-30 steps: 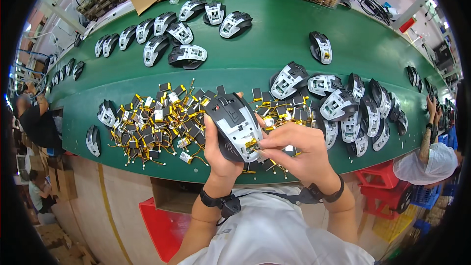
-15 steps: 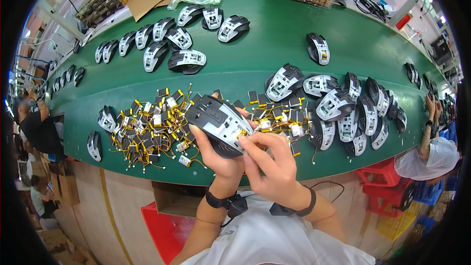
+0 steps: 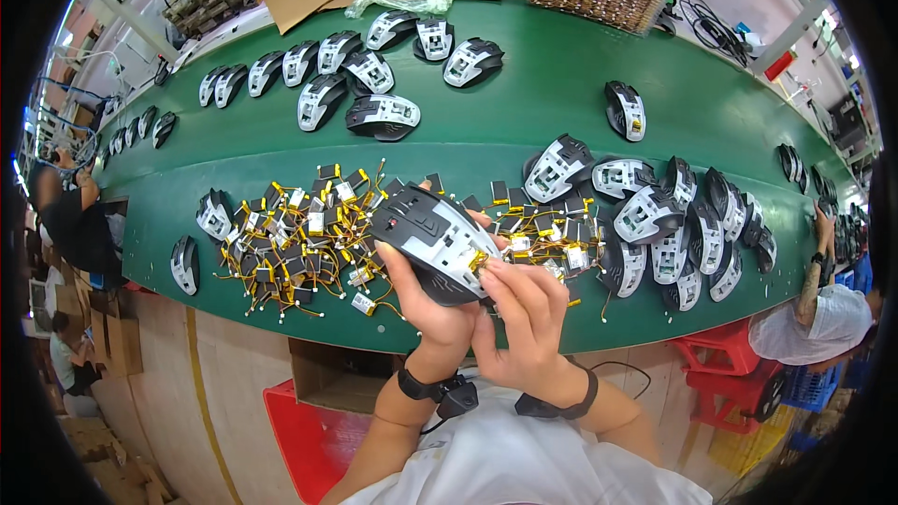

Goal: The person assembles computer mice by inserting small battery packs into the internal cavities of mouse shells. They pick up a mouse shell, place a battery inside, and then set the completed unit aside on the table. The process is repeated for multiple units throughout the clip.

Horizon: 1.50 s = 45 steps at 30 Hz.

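Near the surface's (image 3: 599,332) front edge, the left hand (image 3: 432,320) firmly grips a computer mouse (image 3: 449,245). The right hand (image 3: 526,329) is at its yellow battery (image 3: 478,260), grip unclear; seating seems in hand, calling for gentle pressing.

My left hand (image 3: 435,323) holds a computer mouse (image 3: 440,236), a black shell with a pale, cut-out panel facing up, slanting diagonally with its black end toward the upper left. A small yellow part (image 3: 478,259) sits at its lower-right end, beside my right hand's (image 3: 524,323) fingertips.
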Motion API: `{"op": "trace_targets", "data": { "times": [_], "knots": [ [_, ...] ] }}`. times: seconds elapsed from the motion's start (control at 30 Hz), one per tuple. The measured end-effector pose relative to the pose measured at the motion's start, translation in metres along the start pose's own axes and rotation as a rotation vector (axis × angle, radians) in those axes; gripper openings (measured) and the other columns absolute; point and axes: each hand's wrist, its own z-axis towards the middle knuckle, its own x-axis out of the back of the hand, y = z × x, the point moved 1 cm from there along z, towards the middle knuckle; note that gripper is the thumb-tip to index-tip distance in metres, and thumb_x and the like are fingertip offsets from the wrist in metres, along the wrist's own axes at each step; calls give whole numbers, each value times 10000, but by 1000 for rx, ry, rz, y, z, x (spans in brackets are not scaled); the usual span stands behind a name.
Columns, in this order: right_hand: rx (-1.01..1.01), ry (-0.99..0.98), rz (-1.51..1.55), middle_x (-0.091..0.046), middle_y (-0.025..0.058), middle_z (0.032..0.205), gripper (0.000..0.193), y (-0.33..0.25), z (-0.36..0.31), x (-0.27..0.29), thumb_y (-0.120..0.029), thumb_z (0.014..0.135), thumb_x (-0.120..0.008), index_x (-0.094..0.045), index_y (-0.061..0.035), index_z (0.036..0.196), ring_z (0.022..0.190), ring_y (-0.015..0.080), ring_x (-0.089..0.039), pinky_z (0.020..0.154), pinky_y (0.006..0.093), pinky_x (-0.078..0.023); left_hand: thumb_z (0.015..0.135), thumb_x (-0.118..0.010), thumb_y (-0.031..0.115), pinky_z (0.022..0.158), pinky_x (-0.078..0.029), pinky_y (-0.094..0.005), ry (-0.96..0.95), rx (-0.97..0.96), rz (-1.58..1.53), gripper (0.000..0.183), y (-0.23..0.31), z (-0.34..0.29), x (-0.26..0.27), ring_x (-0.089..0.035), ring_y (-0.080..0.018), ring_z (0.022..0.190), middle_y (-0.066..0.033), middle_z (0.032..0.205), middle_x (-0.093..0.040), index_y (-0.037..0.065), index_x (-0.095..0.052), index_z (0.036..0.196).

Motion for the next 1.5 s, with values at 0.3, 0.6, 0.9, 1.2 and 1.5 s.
{"op": "trace_targets", "data": {
  "times": [0.3,0.6,0.9,1.2,1.5],
  "knots": [
    [50,-21,4,-600,90,1138,445,4,4,-5,68,642,-616,-686,-95,1050,1009,300,-533,861,411,-451,981,-242,668,773,-550,-390,-18,14,-8,745,11,-1,6,-646,-285,863,-180,1064,-614,79,-374,1419],
    [-145,-265,419,-559,133,1231,443,18,27,4,69,660,-621,-719,-104,1056,1066,326,-538,859,411,-476,1009,-264,585,703,-556,-356,55,242,-124,698,29,7,2,-652,-271,880,-224,1021,-644,24,-469,1370],
    [184,-169,81,-589,97,1271,547,7,14,5,51,621,-644,-699,-116,1139,1047,313,-551,846,392,-511,1009,-242,587,754,-537,-358,-27,259,-75,732,40,5,4,-655,-272,858,-232,997,-650,-9,-427,1391],
    [-186,-220,618,-566,141,1164,277,17,23,11,72,717,-612,-665,-60,954,1066,302,-573,924,411,-486,1008,-227,605,807,-548,-384,-11,312,-4,735,36,-2,4,-661,-271,912,-203,1043,-652,12,-447,1381],
    [-148,-261,563,-551,153,1227,339,-2,60,19,23,727,-741,-697,-59,1052,927,206,-649,747,303,-553,1024,-245,554,812,-564,-381,5,276,63,680,62,7,-4,-669,-261,950,-209,1083,-650,15,-439,1389]
  ]
}}
